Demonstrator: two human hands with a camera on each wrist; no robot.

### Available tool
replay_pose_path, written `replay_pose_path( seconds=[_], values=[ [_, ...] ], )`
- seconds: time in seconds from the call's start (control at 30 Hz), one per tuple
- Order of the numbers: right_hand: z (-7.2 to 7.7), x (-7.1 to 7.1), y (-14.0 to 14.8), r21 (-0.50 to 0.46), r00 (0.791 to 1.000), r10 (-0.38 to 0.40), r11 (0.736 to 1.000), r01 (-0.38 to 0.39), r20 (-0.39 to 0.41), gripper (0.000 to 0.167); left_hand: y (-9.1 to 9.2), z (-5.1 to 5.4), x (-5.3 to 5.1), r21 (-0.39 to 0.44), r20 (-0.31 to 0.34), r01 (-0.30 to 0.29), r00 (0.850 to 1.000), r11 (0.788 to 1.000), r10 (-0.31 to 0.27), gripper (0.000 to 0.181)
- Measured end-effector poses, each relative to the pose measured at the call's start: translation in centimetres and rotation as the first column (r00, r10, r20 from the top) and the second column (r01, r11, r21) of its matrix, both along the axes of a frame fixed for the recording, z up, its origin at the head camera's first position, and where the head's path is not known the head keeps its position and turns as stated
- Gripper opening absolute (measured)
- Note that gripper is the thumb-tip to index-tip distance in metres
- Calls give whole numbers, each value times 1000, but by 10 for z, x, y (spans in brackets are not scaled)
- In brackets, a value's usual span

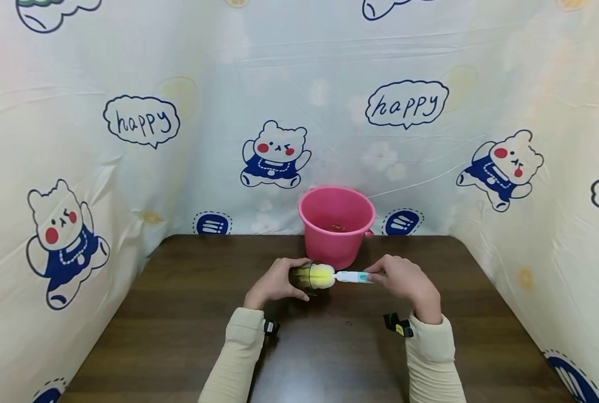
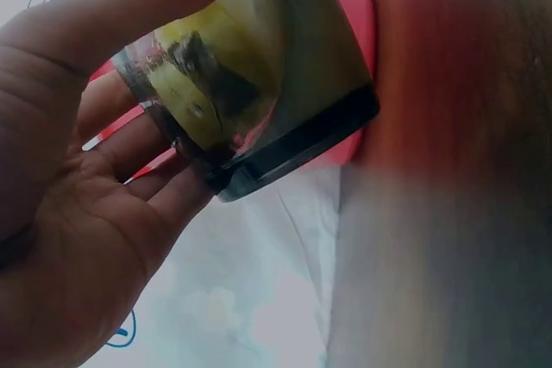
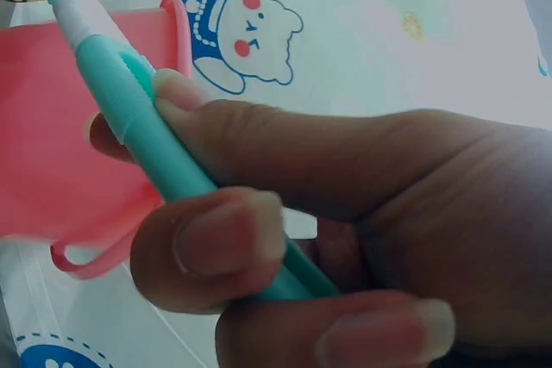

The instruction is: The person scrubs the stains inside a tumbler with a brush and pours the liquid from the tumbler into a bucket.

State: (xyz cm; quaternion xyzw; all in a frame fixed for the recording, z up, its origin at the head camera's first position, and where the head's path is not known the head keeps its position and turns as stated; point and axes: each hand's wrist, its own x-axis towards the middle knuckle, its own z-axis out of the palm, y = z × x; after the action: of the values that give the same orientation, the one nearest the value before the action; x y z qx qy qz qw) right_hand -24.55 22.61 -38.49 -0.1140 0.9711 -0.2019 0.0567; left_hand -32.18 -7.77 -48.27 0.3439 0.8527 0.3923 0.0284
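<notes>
On its side above the table, a dark-tinted clear cup (image 1: 301, 276) is held by my left hand (image 1: 275, 282), its thick base (image 2: 297, 146) showing in the left wrist view. A bottle brush (image 1: 350, 277) lies in line with it, its yellow and white sponge head (image 1: 322, 276) partly inside the cup's mouth. My right hand (image 1: 406, 281) grips the brush's teal handle (image 3: 164, 161), thumb along one side and fingers curled round the other. Through the cup wall the yellow sponge is visible. How deep the sponge tip reaches I cannot tell.
A pink bucket (image 1: 329, 249) stands just behind the cup, against the back curtain (image 1: 218, 168); small brownish bits lie inside it. Small drops (image 1: 348, 323) spot the dark wooden table (image 1: 188, 336). Printed curtain also closes in both sides.
</notes>
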Motion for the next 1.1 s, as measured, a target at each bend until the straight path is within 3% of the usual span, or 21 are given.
replay_pose_path(
  seconds=[0.17, 0.33, 0.5, 0.67, 0.8, 0.93, 1.1],
  values=[
    [-2, 0, -12, -18, 999, 35, 999, -35, 36, 18, -1, -5, -2, 5, -57, -20, 998, 1000, 20, 82],
    [2, 1, -17, -59, 994, 111, 992, -112, -25, 18, -5, -10, -5, 21, -31, -105, 994, 994, 106, 83],
    [6, 2, -6, -38, 996, 29, 999, -32, -80, 23, -7, -5, -6, 37, -4, -160, 987, 986, 161, 85],
    [-4, -1, -13, 6, 994, -30, 1000, 31, -102, 23, -5, -4, -5, 58, -28, -133, 990, 989, 135, 84],
    [-7, 1, -26, -10, 997, 22, 1000, -23, -68, 19, -5, -5, -4, 47, -60, -127, 990, 991, 130, 83],
    [1, 7, -27, -83, 995, 98, 992, -98, -9, 13, -9, -4, -4, 60, -53, -155, 986, 986, 158, 85],
    [4, 6, -19, -110, 996, 58, 993, -50, 66, 12, -12, -1, -5, 37, -46, -131, 990, 991, 132, 85]
  ],
)
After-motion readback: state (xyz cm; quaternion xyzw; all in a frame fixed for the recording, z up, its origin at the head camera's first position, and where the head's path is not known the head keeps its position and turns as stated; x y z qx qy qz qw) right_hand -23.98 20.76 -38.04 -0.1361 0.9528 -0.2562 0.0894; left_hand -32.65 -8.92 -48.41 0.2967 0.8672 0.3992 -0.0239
